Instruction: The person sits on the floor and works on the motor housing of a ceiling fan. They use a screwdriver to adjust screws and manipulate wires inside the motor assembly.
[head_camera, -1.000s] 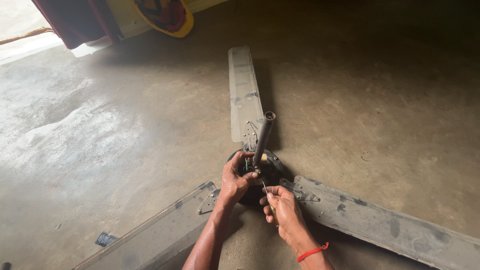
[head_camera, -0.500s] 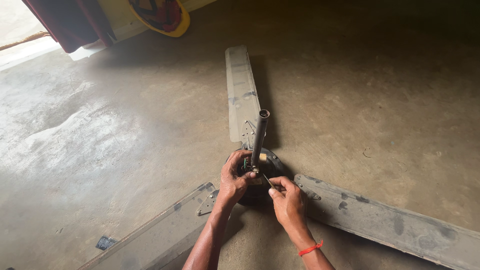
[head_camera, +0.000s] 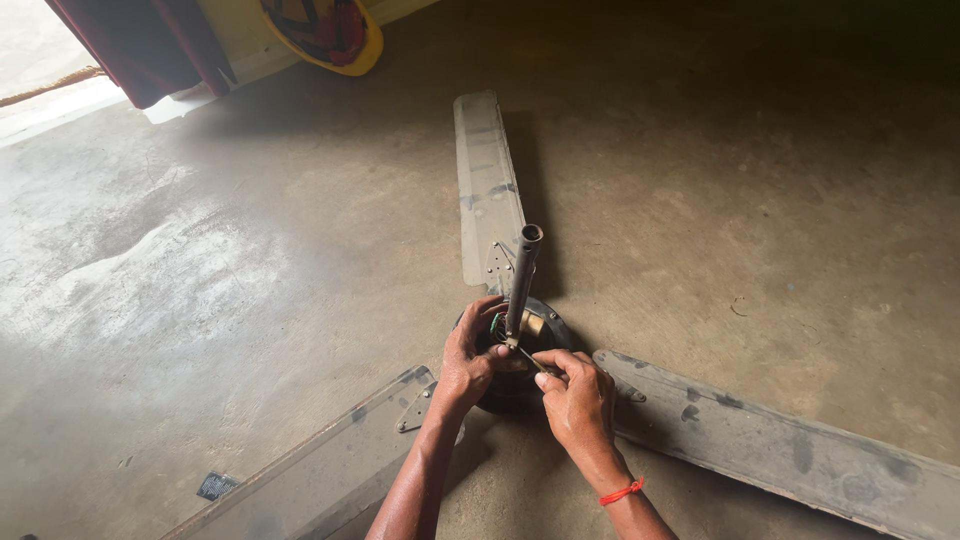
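Around the fan hub (head_camera: 520, 350), three blades (head_camera: 487, 190) crowd both hands (head_camera: 520, 385).

Grey dusty fan blades (head_camera: 487, 190), dark motor hub (head_camera: 540, 330), red wristband (head_camera: 620, 492) (yellow helmet (head_camera: 325, 35) behind).

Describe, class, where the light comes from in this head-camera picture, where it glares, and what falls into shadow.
Head view: daylight enters from the upper left, glaring off the concrete floor; the upper right corner sinks into dark shadow; the far fan blade casts a shadow to its right; the left hand, right hand and upright rod are evenly lit and sharp.
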